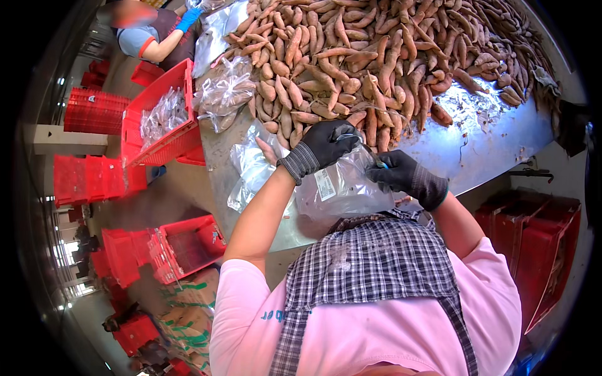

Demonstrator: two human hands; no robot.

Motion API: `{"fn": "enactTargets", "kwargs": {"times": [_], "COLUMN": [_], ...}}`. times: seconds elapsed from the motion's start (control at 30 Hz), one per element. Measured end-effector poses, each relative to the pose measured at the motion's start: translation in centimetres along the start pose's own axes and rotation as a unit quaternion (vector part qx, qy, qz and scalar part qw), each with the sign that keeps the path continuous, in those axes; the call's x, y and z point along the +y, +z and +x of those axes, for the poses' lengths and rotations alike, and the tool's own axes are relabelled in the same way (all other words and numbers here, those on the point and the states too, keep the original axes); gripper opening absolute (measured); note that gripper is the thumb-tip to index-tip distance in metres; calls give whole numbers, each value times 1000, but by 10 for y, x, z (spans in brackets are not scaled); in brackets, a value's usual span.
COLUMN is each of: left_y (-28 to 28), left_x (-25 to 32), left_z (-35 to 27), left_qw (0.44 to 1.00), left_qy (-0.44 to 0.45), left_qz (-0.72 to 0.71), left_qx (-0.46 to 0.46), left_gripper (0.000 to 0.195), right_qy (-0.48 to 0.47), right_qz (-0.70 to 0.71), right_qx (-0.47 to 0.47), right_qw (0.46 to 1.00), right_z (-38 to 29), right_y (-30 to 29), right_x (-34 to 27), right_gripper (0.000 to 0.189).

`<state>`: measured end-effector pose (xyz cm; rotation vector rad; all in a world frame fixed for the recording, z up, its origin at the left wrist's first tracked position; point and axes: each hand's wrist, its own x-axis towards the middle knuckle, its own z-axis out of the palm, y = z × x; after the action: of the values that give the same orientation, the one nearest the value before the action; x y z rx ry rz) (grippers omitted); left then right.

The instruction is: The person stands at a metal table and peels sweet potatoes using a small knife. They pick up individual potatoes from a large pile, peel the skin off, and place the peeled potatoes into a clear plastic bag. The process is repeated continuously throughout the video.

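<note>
Both hands wear dark gloves with grey knit cuffs. My left hand pinches the upper edge of a clear plastic bag that bears a white printed label. On the other side of the bag's mouth, my right hand is closed on the plastic. A small, thin dark item with a light-blue part shows at its fingers; I cannot tell what it is. The bag looks flat and hangs at the table's near edge. Just beyond my hands lies a big heap of sweet potatoes.
Loose clear bags and filled, tied bags lie left on the metal table. A red crate holding bagged goods stands beside it. A co-worker in blue gloves is at the far left. Red crates stand right.
</note>
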<state>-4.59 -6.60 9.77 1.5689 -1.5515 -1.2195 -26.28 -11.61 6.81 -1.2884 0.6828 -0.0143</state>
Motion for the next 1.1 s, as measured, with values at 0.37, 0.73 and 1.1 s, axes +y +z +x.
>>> {"fn": "enactTargets", "kwargs": {"times": [0.37, 0.73, 1.1], "left_y": [42, -6, 65], "left_x": [-27, -95, -93], "left_z": [-37, -106, -130], "left_qw": [963, 858, 944], "left_qy": [121, -91, -190], "left_qz": [104, 346, 27], "left_qx": [219, 370, 269], "left_gripper": [37, 44, 46], "right_qy": [-107, -48, -213], "right_qz": [-33, 136, -411], "right_qx": [199, 367, 137], "right_qw": [974, 919, 876], "right_z": [34, 34, -2], "right_y": [34, -11, 50], "right_x": [32, 61, 47], "right_gripper": [33, 21, 22]}}
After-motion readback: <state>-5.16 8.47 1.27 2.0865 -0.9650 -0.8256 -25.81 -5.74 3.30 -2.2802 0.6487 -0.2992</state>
